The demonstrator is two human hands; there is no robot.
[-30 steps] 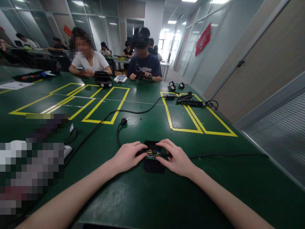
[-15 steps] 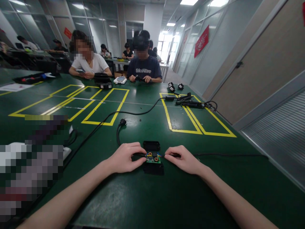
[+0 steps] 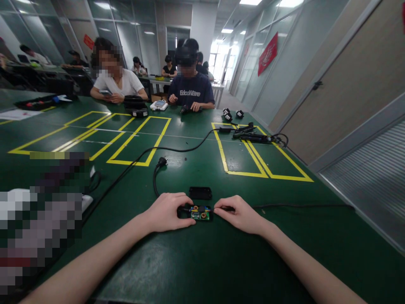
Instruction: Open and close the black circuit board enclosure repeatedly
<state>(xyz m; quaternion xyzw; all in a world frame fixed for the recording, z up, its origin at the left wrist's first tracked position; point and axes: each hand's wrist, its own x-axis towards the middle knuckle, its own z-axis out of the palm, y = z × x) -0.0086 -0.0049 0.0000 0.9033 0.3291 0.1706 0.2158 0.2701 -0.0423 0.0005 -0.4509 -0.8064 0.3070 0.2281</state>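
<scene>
A small green circuit board (image 3: pixel 200 213) with copper coils sits in a black case half on the table, between my hands. Just beyond it lies the other black case half (image 3: pixel 200 193), its hollow side up. My left hand (image 3: pixel 172 212) has thumb and fingers closed on the left end of the case that holds the board; a cable enters there. My right hand (image 3: pixel 232 211) pinches the black cable (image 3: pixel 284 205) at the board's right end. That cable runs off to the right across the table. A black plug (image 3: pixel 162 161) lies beyond my left hand.
Two people sit across the green table (image 3: pixel 190 173) behind a white device (image 3: pixel 158 105). Yellow tape marks rectangles. Black cables and tools (image 3: pixel 255 137) lie at the back right, with small black blocks (image 3: pixel 239 114) beyond. Blurred items are at the left edge.
The board has shifted slightly left and down and now sits in the near case half. My left hand has spread from the cable to the case. My right hand has moved slightly left.
</scene>
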